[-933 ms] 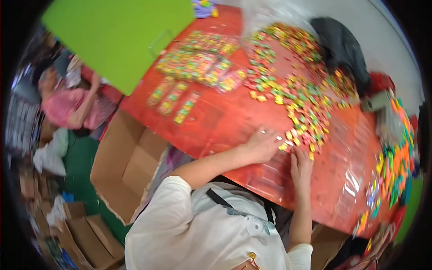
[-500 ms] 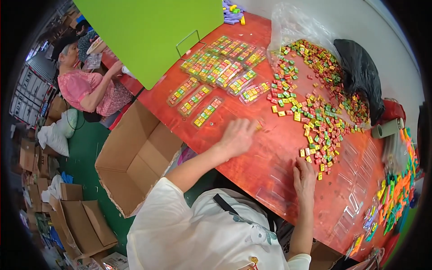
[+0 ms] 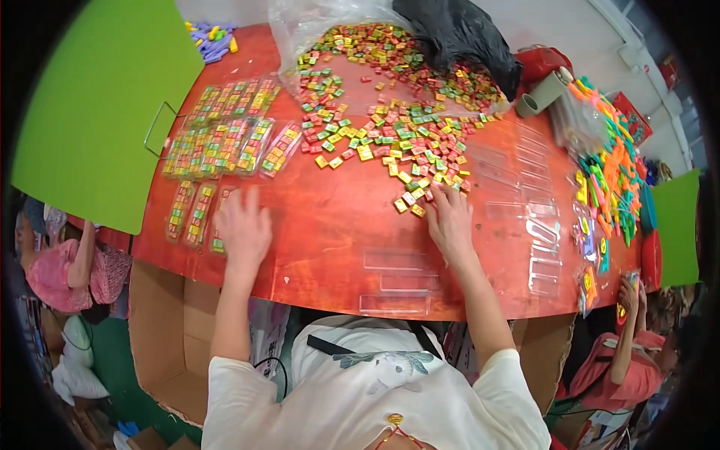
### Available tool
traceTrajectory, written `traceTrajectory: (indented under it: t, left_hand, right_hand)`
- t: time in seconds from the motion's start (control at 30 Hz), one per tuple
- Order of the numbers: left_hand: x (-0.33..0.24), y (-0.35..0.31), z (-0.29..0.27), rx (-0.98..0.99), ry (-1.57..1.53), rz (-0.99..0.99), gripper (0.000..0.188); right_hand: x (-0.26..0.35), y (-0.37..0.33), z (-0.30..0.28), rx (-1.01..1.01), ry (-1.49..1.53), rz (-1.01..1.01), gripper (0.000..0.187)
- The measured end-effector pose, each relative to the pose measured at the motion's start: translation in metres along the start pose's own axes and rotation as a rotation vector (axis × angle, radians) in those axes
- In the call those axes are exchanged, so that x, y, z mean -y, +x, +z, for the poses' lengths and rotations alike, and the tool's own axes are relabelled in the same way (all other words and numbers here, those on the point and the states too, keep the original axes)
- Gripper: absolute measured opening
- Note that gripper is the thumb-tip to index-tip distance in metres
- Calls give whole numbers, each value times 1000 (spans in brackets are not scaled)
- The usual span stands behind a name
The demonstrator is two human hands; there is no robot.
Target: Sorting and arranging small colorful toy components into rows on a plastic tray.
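My left hand (image 3: 244,225), slightly smeared by motion, hovers over the left part of the red table with its fingers apart. Beneath its fingertips lies a narrow clear plastic tray (image 3: 219,217) filled with small coloured blocks, partly hidden by the hand. Two similar filled trays (image 3: 198,215) lie just left of it. At the front edge of a heap of small red, yellow and green wrapped blocks (image 3: 420,150), my right hand (image 3: 452,225) reaches in with fingers stretched out. Its fingertips touch or nearly touch the nearest blocks; nothing visible is held.
Rows of filled trays (image 3: 217,146) lie beyond my left hand. Empty clear trays (image 3: 397,281) rest near the front edge, more (image 3: 541,255) at right. A green board (image 3: 97,105) stands at left. Colourful plastic pieces (image 3: 615,180) pile at right. Two people sit nearby.
The view has turned rightward. My left hand has moved over to the filled trays and a block-filled tray now lies under it. My right hand has reached forward to the loose blocks.
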State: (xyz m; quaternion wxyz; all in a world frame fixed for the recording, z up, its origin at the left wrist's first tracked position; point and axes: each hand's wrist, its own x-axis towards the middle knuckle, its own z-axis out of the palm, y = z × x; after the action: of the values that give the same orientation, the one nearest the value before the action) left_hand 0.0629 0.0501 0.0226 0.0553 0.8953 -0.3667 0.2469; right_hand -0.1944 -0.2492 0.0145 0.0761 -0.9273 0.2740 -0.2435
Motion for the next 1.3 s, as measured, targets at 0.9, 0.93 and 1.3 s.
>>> traceTrajectory:
  t: [0.9, 0.93, 1.3]
  left_hand:
    - [-176, 9, -4, 230, -368, 207, 44]
    - [-177, 8, -2, 230, -370, 205, 44]
    - [-149, 1, 6, 88, -459, 496, 33]
  right_hand:
    - [37, 23, 23, 126, -49, -196, 24]
    - [35, 23, 24, 138, -60, -178, 22]
    - [45, 0, 11, 162, 31, -417, 16]
